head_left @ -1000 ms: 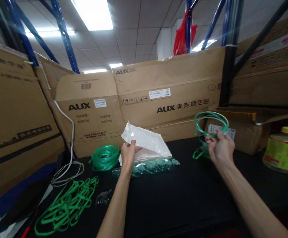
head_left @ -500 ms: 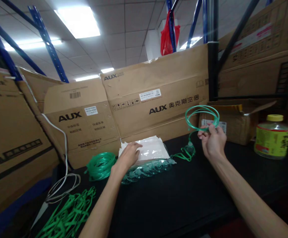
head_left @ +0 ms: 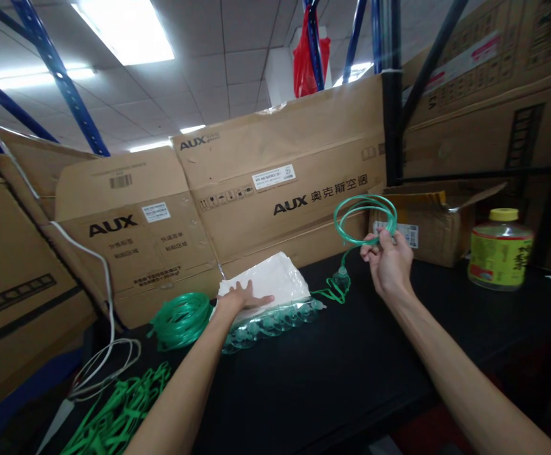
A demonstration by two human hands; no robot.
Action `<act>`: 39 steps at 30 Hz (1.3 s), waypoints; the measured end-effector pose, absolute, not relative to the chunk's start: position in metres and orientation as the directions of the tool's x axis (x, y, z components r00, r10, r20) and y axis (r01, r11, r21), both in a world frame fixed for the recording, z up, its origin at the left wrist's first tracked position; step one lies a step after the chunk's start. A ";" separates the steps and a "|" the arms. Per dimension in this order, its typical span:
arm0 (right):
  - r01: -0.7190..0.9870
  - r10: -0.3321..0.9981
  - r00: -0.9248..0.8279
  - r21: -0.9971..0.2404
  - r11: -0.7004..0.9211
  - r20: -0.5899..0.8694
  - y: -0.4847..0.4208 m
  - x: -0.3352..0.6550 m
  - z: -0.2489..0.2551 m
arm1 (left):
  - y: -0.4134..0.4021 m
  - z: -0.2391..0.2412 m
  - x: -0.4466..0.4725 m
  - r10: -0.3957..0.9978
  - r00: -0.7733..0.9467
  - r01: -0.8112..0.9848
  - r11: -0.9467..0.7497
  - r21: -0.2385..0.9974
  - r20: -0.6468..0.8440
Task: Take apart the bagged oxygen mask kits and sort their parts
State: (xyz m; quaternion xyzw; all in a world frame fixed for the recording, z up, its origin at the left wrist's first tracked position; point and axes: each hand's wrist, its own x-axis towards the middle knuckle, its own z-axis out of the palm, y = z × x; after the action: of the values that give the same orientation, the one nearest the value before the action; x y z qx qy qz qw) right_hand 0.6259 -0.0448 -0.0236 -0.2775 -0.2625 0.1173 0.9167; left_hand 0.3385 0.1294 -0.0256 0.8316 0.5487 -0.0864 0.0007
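Note:
My right hand (head_left: 390, 260) is closed on a small coil of clear green tubing (head_left: 339, 229), held up above the black table. From it hangs a clear mask-like piece (head_left: 342, 275) with a green strap (head_left: 331, 293), low over the tabletop. My left hand (head_left: 242, 299) lies with fingers spread on a stack of white sheets or bags (head_left: 280, 278). In front of that stack is a row of clear greenish plastic cups or masks (head_left: 270, 323). Left of my left hand sits a larger coil of green tubing (head_left: 182, 320).
A heap of green straps (head_left: 119, 411) lies at the front left, near a white cable (head_left: 109, 272). Cardboard panels (head_left: 237, 234) stand behind the black table (head_left: 304, 392). To the right are an open carton (head_left: 439, 230) and a yellow-lidded jar (head_left: 500, 253).
The fingers of my left hand have spread out on the white stack. My right hand still holds the tubing coil. The whole view has shifted, so things appear further left.

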 end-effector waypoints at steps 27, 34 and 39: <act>0.082 0.198 0.855 -0.501 0.861 0.480 -0.059 0.622 -0.010 | 0.114 0.008 0.396 0.776 0.626 0.773 -0.605 0.190 -0.078; 0.117 0.237 0.771 -0.497 0.860 0.591 -0.093 0.603 0.036 | 0.035 0.033 0.387 0.595 0.719 0.479 -0.799 0.364 0.360; 0.018 0.383 0.707 -0.556 0.831 0.594 -0.123 0.572 0.068 | -0.029 0.026 0.391 0.425 0.786 0.124 -0.819 0.560 0.449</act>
State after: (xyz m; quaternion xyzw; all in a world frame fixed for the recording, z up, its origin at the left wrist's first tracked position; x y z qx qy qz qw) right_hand 0.5722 -0.1228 0.0684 -0.2718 -0.3684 0.1035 0.8830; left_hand 0.3910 -0.0291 0.0262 0.9085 0.1511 0.2903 0.2598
